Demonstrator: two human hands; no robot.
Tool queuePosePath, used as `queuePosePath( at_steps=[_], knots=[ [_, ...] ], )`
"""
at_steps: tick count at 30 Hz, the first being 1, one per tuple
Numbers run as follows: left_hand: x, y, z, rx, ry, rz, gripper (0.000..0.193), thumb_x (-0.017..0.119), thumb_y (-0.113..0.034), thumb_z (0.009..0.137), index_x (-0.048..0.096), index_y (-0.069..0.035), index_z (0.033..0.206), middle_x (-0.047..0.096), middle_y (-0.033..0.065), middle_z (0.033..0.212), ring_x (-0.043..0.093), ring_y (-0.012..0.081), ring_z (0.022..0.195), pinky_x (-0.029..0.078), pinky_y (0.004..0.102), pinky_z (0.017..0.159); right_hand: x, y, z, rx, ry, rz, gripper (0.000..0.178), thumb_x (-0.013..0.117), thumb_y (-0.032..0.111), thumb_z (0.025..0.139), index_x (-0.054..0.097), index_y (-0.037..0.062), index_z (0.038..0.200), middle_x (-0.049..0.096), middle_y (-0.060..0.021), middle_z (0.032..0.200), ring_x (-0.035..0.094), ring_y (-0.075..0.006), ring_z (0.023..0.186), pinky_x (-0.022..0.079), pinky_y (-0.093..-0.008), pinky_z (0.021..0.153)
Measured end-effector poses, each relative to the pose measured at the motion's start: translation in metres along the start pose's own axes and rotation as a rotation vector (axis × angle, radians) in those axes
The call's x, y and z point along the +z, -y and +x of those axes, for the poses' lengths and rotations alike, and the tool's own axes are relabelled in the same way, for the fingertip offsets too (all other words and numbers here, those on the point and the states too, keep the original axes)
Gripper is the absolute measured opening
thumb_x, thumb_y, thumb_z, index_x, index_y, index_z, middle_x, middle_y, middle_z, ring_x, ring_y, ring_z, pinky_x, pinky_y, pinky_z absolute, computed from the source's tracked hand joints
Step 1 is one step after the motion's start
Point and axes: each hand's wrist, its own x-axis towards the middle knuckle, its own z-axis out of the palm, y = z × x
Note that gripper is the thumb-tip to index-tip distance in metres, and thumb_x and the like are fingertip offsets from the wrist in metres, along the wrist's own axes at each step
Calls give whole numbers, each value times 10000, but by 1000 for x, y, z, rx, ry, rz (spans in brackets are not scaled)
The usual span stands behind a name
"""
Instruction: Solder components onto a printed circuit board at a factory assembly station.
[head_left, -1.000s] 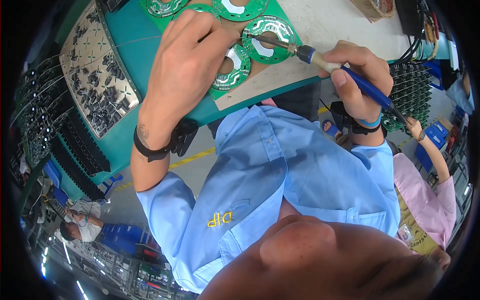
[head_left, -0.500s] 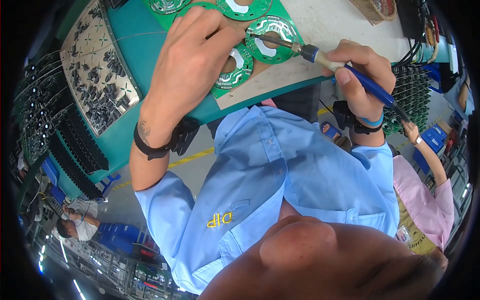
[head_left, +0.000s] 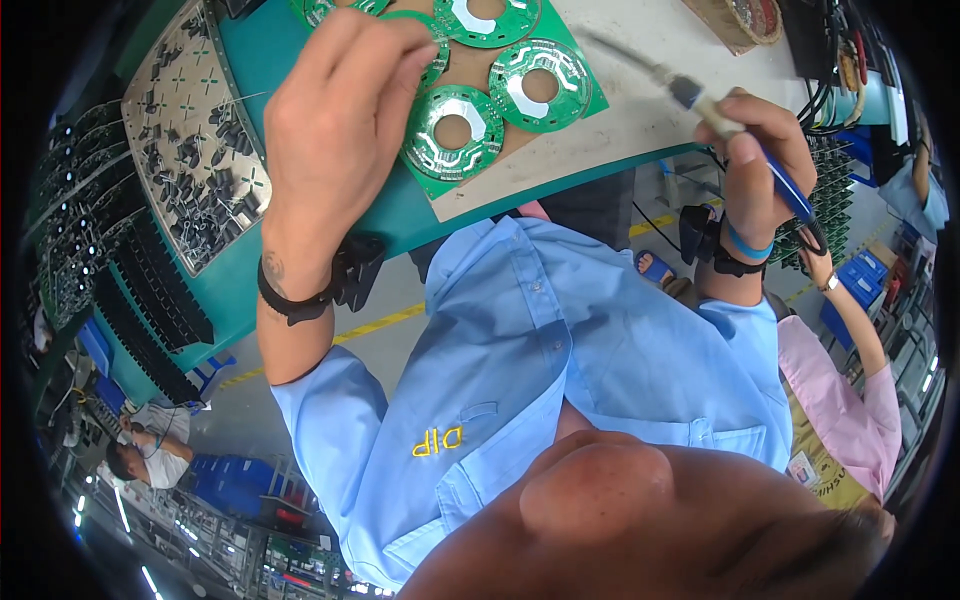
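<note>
Green circuit-board panel (head_left: 480, 120): lies on the teal counter (head_left: 250, 45), over a pale sheet (head_left: 640, 120); made up of joined ring-shaped boards, marked with white and silver patches; partly hidden at upper left by the left grip (head_left: 335, 120).
Left grip's state: bent at the knuckles above the left part of the panel, with thumb and forefinger drawn close together; cannot tell about any hold on a thing, nor about contact with the boards.
Right grip (head_left: 752, 190): closed around the soldering iron (head_left: 688, 92), thumb against fingers, at the pale collar and blue handle; held to the right of the panel.
Iron's tip: blurred by motion, pointing up and left, near the panel's right edge.
Metal tray (head_left: 183, 62): set to the left of the left grip; slotted with small crosses and strewn with small dark parts (head_left: 215, 185).
Black ridged strips (head_left: 165, 290): laid side by side just below the tray.
Brown box (head_left: 735, 25): stands at upper right, near dark cables (head_left: 835, 70).
Wrists: strapped in black; ringed also, on the right, with a blue band (head_left: 750, 250).
Co-worker in pink (head_left: 845, 400): seen at far right, with an arm raised toward stacked green boards (head_left: 828, 180).
</note>
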Motion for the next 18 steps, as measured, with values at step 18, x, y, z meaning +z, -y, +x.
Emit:
queuePosePath(
  at_steps=[18],
  knots=[
    [-21,8,5,-160,164,-32,104,721,-62,991,690,-17,1080,666,59,951,643,141,830,503,272,755,27,15,-8,-223,-96,79,258,670,72,961,717,-75,1169,731,-149,1024,650,-174,763,513,-297,684]
  ],
)
